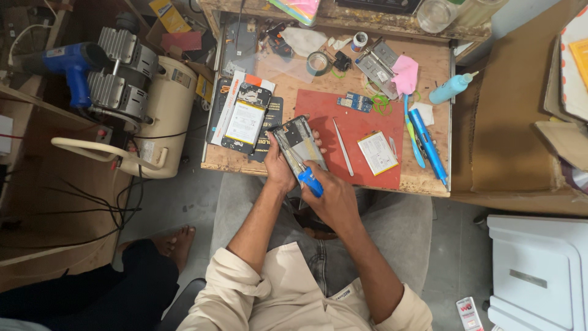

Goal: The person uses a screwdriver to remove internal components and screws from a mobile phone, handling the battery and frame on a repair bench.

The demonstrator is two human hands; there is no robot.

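Observation:
My left hand point(278, 164) grips an opened phone body point(298, 146) by its left edge, held over the front edge of a small wooden workbench point(429, 73). My right hand point(331, 196) is closed on a blue-handled screwdriver point(310, 181), its tip resting on the lower part of the phone. A red work mat point(358, 122) lies under and to the right of the phone. On the mat are metal tweezers point(343, 147) and a flat phone battery point(377, 153).
A second opened phone point(245, 119) lies left of the mat. Blue tools point(425, 144), a pale blue squeeze bottle point(450, 89), a pink cloth point(405, 75) and a tape roll point(316, 63) are on the bench. A compressor point(159, 113) stands at left; another person's leg point(141, 270) is beside me.

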